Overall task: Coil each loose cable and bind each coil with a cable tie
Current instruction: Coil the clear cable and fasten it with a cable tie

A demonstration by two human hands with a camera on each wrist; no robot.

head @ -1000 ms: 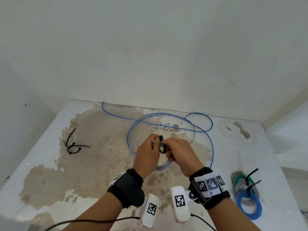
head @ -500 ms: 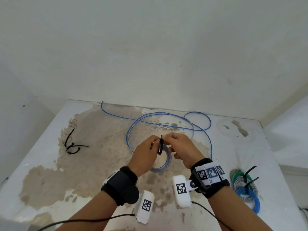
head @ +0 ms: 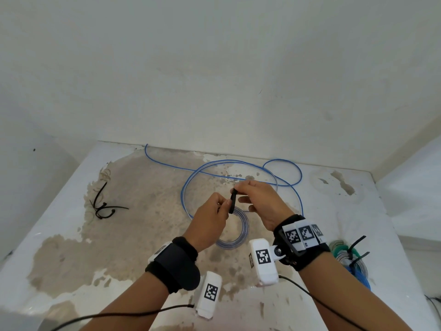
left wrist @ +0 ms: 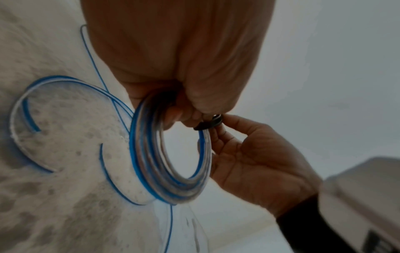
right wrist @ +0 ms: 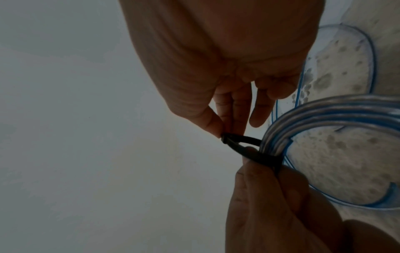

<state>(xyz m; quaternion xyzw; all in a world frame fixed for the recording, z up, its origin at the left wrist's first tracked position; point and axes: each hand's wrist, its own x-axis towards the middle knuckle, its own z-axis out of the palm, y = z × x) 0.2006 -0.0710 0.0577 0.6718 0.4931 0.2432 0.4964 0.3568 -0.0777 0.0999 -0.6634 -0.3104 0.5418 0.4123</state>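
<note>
- The left hand (head: 207, 223) gripped a small coil (head: 235, 231) of clear, blue-cored cable, held raised above the table (head: 71, 235); its fingers were curled round the top of the coil, where the strands were gathered.
- A black cable tie (head: 232, 201) looped round the gathered strands at that point. In the right wrist view the tie (right wrist: 249, 147) formed an open loop, not drawn tight against the coil (right wrist: 324, 116).
- The right hand (head: 260, 204) pinched the upper end of the tie between thumb and forefinger, its other fingers loosely extended. The two hands were close together, joined through the tie.
- The uncoiled remainder of the blue cable (head: 281, 173) lay in wide loops on the table behind the hands, one end running toward the back wall.
- Spare black ties (head: 102, 206) lay on the table's left side, well apart from the hands.
- Finished coils (head: 353, 261), green, grey and blue, each bound with a black tie, lay at the right edge, partly hidden by the right forearm.
</note>
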